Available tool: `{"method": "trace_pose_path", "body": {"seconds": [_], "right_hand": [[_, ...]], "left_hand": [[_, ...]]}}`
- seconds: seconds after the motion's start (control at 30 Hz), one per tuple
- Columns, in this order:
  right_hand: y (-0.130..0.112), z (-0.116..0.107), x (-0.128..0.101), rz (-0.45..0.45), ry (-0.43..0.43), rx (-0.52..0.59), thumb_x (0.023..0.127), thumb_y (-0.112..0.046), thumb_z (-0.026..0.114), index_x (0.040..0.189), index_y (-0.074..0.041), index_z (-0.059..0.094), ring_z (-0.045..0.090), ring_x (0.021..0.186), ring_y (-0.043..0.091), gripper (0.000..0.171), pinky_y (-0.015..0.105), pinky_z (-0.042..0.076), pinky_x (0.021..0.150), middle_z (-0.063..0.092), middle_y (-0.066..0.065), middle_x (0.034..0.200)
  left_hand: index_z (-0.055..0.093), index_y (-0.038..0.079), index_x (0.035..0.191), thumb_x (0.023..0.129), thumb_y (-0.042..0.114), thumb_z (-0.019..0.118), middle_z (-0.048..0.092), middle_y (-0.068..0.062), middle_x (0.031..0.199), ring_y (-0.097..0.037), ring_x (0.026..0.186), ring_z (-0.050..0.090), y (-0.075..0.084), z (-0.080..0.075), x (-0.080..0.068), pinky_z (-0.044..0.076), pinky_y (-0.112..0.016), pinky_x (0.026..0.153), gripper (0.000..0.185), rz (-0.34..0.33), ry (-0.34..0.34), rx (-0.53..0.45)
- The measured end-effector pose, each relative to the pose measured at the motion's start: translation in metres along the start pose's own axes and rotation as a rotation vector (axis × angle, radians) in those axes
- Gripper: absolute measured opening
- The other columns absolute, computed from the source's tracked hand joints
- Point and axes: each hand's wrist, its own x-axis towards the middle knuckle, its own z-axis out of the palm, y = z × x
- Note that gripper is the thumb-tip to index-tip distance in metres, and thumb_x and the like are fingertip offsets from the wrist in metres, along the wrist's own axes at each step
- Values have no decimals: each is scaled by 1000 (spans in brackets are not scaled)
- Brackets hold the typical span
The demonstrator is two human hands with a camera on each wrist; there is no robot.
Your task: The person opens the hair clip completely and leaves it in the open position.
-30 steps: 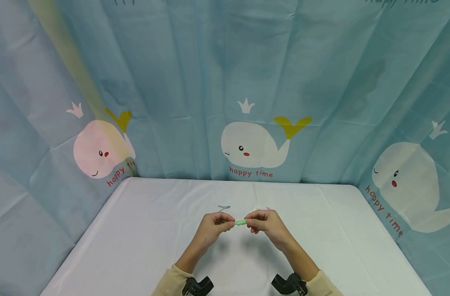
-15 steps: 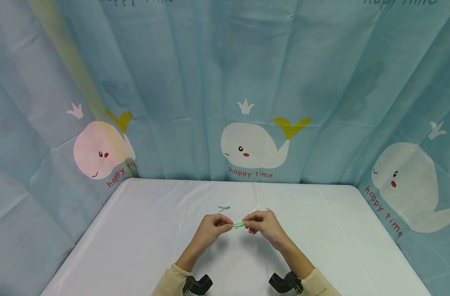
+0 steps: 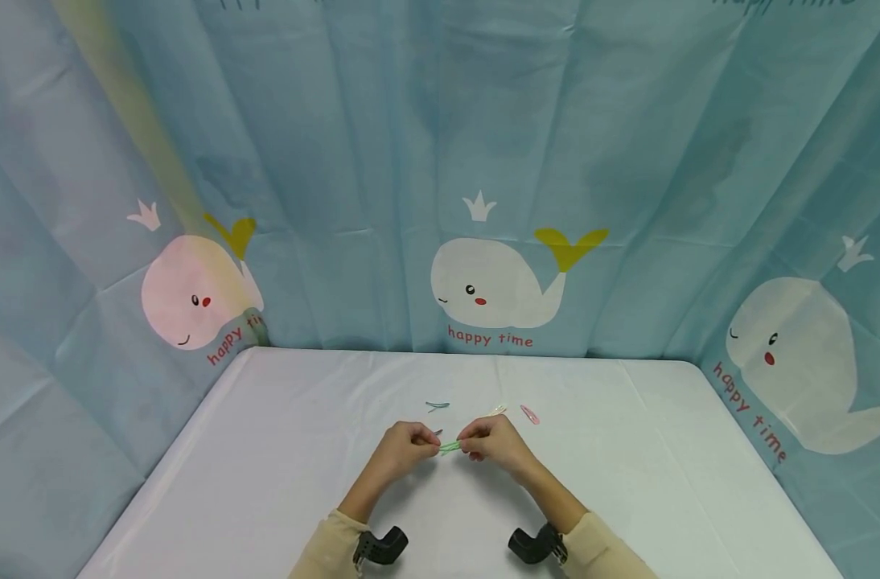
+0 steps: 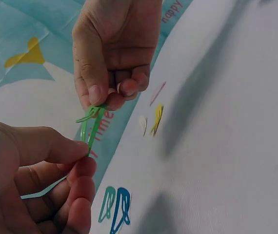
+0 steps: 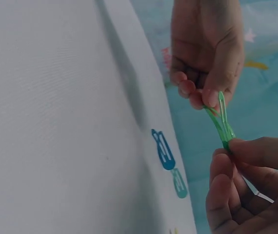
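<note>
together, left hand [image 3: 404, 446] and right hand [image 3: 487, 441] pinching green hair clip [image 3: 450, 446], above white table [image 3: 266, 482]

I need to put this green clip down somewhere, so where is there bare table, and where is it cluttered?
Bare cloth lies along the table's left edge, along its right edge past the pink clip, and in the near strip between the forearms. It is crowded just beyond the hands, where the teal and blue clips and the yellow clips lie behind the green clip.

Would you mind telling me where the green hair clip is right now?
In the head view the green clip is held above the table's near middle, pinched between the left hand and right hand, just in front of the blue clips.
</note>
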Motion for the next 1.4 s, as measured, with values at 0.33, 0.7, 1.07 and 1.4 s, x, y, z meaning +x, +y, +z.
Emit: {"method": "trace_pose_path", "body": {"seconds": [0.33,0.7,1.07,1.4], "right_hand": [[10,14,8,37,-44,-106,83,-2,71,85,3,74,55,57,7,7,22,46,53,68,6,70],[10,26,10,58,-107,-159,83,-3,71,83,3,74,52,52,7,6,21,42,50,65,5,63],[9,29,9,98,-122,-189,83,-3,71,84,1,74,52,53,8,5,21,44,51,64,2,63],[9,19,9,57,-111,-185,84,-6,71,86,1,74,55,56,9,8,24,45,53,67,4,67]], "left_hand": [[70,4,81,84,7,70,61,1,70,-9,60,49,-12,-3,4,41,-23,54,4,-63,-37,83],[70,5,75,82,5,73,61,1,68,-11,62,48,-15,-4,2,38,-24,58,8,-71,-34,232],[70,8,74,81,5,74,60,2,67,-11,61,49,-19,-4,0,39,-26,58,9,-101,-31,268],[70,9,73,79,3,74,61,2,67,-11,61,51,-18,-5,-2,41,-27,58,9,-82,9,298]]}}
